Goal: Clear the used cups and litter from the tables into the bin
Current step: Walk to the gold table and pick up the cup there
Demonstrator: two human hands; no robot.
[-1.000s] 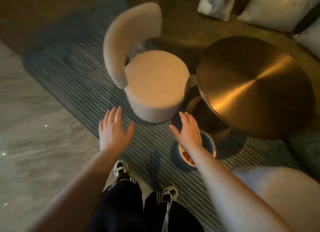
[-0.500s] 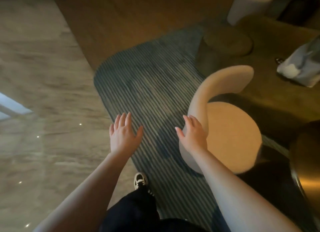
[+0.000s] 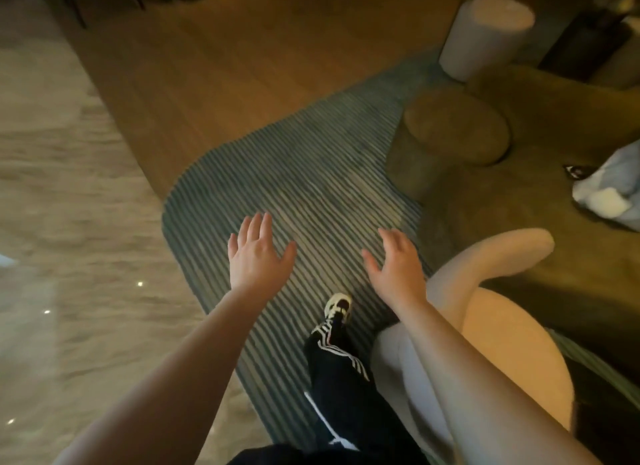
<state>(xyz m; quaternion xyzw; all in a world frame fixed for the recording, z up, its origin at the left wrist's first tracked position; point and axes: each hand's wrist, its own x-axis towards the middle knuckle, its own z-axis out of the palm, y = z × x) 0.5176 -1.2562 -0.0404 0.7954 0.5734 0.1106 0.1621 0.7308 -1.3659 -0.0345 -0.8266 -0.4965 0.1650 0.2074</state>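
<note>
- The left hand (image 3: 256, 258) is held out palm down above the striped rug (image 3: 311, 173), fingers spread, holding nothing.
- The right hand (image 3: 398, 265) is likewise open and empty, fingers loosely spread, just left of the curved back of the cream chair (image 3: 498, 343).
- Both hands keep the same flat, open pose they had in the earlier frames; neither has picked anything up.
- The view has swung left since a second ago: the round brass counter that then sat right of the cream chair is gone from sight, and so is the blue bin that stood on the rug below the right hand.
- No cup or litter can be seen now, so where the task's things lie cannot be told from this view.
- The cream chair, near the middle of the frame a second ago, now sits in the lower right corner, with the right forearm crossing in front of it.
- Beyond the cream chair an olive round pouf (image 3: 453, 128) and a pale cylindrical stool (image 3: 485, 34) have come into view.
- One sneaker (image 3: 337, 307) and a dark striped trouser leg (image 3: 343, 371) are planted on the rug just left of the cream chair.
- Far left of the cream chair lies marble floor (image 3: 69, 256).
</note>
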